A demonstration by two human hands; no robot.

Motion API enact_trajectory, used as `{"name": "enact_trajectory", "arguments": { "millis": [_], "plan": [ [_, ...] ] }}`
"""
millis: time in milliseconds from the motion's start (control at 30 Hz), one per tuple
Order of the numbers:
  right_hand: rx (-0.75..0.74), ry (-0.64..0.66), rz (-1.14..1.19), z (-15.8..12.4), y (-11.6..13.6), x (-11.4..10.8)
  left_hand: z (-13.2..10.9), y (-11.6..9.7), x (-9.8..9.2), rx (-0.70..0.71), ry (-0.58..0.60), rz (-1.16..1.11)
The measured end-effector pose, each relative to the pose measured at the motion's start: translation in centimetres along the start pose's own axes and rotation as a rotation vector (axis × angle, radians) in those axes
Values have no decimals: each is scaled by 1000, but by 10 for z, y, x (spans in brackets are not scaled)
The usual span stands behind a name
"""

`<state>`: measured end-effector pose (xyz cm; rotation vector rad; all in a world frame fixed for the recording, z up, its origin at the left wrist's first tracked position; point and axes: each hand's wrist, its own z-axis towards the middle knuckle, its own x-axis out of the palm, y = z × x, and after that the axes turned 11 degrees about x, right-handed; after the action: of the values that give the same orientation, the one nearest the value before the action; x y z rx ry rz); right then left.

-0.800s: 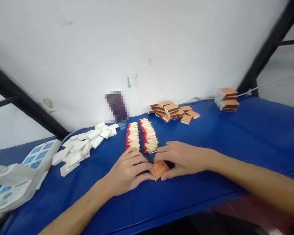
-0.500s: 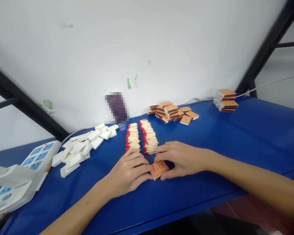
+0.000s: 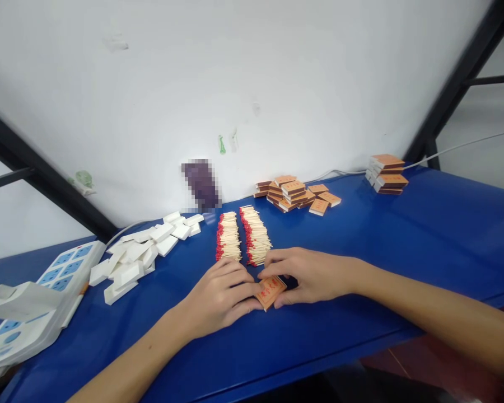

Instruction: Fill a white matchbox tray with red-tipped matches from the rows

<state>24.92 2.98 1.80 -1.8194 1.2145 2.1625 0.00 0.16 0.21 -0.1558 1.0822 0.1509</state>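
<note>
An orange matchbox with red characters lies near the front of the blue table, between my two hands. My left hand pinches its left end, thumb in front and fingers behind. From the right, my right hand grips the other end between thumb and fingers, hiding part of it. Just beyond the hands lie two rows of red-tipped matches, a left row and a right row. My left fingertips are close to the near end of the left row.
White matchbox trays are heaped at the left, beside a power strip. Orange matchboxes are piled by the wall, and a neat stack stands at the back right. A cable runs along the wall.
The matchbox has turned slightly and shifted a little left; its white left edge is less visible now. My right fingers have moved slightly left over it. My left hand stays nearly still.
</note>
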Motion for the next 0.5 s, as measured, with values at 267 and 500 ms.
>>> {"name": "enact_trajectory", "arguments": {
  "millis": [267, 500],
  "plan": [
    [25, 15, 67, -1, 4, -1, -1, 0, 1, -23, -9, -34],
    [22, 21, 66, -1, 4, -1, 2, -1, -1, -27, -4, -48]
  ]
}}
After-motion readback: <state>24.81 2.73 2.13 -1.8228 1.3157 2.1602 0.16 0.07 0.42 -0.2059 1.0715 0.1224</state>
